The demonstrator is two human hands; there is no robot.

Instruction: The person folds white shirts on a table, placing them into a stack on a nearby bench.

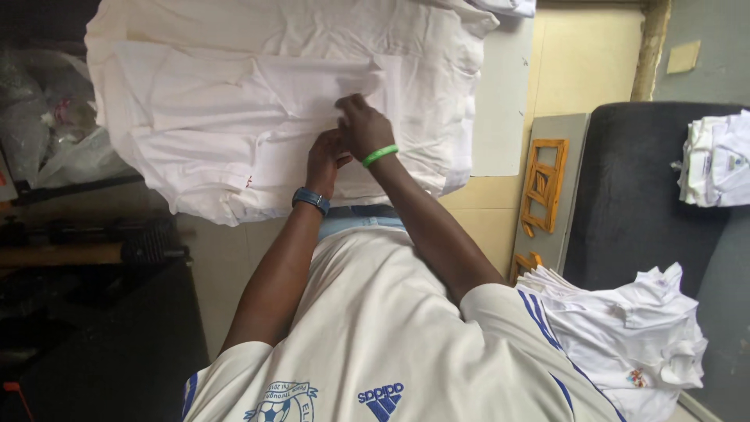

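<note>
White cloth covers most of the work surface (500,117) ahead of you, with a dark padded seat (633,203) off at 3 o'clock carrying one stack of folded white shirts (719,160) and a looser heap of white shirts (625,328) nearer at 4 o'clock.

You look to be mid-fold on the white shirt (234,133) spread at 12 o'clock. Your right hand (363,125) has its fingers closed narrowly on a turned-over flap near the garment's middle, and your left hand (324,160) sits just below it at 6 o'clock, fingers curled into the same fabric. The next move probably calls for keeping that edge straight while you smooth it flat, so no crease sets.

Your fingertips are buried in the cloth, so how much fabric each hand grips is hard to tell. The shirt's upper edge runs out of frame, and the clutter in plastic wrap (47,125) at 9 o'clock is too dim to identify. A wooden frame (544,186) leans beside the seat.
</note>
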